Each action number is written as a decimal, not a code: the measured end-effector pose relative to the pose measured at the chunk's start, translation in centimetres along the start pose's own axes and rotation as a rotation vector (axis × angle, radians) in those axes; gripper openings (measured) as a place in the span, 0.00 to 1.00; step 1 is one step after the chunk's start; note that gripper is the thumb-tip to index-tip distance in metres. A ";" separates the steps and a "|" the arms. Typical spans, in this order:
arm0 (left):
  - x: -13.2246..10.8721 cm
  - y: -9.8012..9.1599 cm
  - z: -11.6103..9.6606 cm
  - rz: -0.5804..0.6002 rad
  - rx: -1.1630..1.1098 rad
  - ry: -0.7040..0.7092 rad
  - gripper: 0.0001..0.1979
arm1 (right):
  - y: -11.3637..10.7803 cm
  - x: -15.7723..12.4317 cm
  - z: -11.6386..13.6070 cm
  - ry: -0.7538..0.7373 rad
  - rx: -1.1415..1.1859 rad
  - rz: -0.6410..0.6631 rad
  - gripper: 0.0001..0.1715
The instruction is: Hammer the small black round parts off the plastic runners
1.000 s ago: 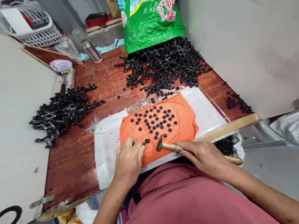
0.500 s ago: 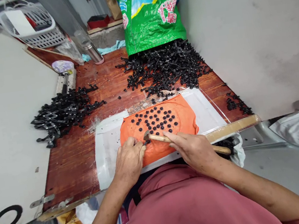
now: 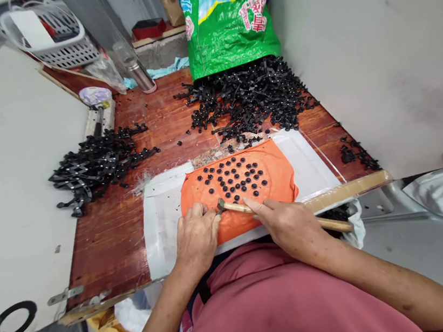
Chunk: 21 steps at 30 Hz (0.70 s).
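Note:
My right hand (image 3: 290,225) is wrapped around the wooden handle of a hammer (image 3: 235,206). Its small metal head is right beside the fingertips of my left hand (image 3: 197,232). Those fingers are pinched on a small black plastic piece (image 3: 218,213), mostly hidden by the fingers and hammer head. Beneath both hands lies an orange cloth (image 3: 196,194), dotted with several round black studs (image 3: 236,176). The cloth rests on a white sheet (image 3: 156,212) at the table's front edge.
Black plastic pieces (image 3: 98,163) are heaped at the left. A larger pile (image 3: 253,96) spills from a green sack (image 3: 234,44) at the back. A steel bottle (image 3: 140,76) and white basket (image 3: 70,51) stand at the back left. Pale panels flank the wooden table (image 3: 110,251).
The hammer head has come down slightly, closer to my left fingertips. My left hand keeps its pinch on the cloth. The whole view has shifted a little.

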<state>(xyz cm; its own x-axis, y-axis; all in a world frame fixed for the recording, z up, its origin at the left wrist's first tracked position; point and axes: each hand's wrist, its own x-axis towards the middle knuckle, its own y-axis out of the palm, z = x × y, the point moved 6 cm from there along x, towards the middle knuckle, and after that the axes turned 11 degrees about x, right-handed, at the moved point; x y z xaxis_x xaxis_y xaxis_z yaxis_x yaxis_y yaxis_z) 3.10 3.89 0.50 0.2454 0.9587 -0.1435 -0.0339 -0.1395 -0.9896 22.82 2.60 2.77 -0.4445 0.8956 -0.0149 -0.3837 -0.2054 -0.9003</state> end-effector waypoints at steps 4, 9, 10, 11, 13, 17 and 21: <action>0.3 -0.6 1.2 -0.021 -0.188 -0.020 0.20 | 0.1 0.6 -0.4 0.004 0.183 -0.010 0.25; 0.5 -1.1 4.2 -0.058 -0.764 -0.185 0.23 | -1.2 1.5 -0.8 0.035 0.689 -0.119 0.15; 0.5 -0.7 4.5 -0.052 -0.896 -0.249 0.24 | -1.1 1.8 -0.4 0.037 0.755 -0.096 0.11; 0.5 -0.2 4.6 -0.043 -1.026 -0.321 0.25 | -1.0 2.1 0.2 0.031 0.813 -0.067 0.06; 0.5 0.7 4.1 -0.040 -1.259 -0.429 0.27 | -0.5 2.7 1.9 -0.004 0.913 -0.003 0.03; 0.9 1.1 1.9 -0.109 -1.486 -0.485 0.28 | 1.0 4.2 5.5 -0.141 1.011 0.071 0.07; 0.7 0.8 0.9 -0.169 -1.488 -0.475 0.24 | 2.4 5.4 6.7 -0.150 0.988 0.041 0.07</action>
<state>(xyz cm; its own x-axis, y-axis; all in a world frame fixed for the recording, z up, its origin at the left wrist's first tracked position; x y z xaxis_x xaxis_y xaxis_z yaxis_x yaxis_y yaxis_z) 2.34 4.68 -0.36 -0.1780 0.9350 -0.3067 0.9796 0.1387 -0.1455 14.07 4.27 3.46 -0.5438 0.8356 0.0781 -0.8363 -0.5318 -0.1335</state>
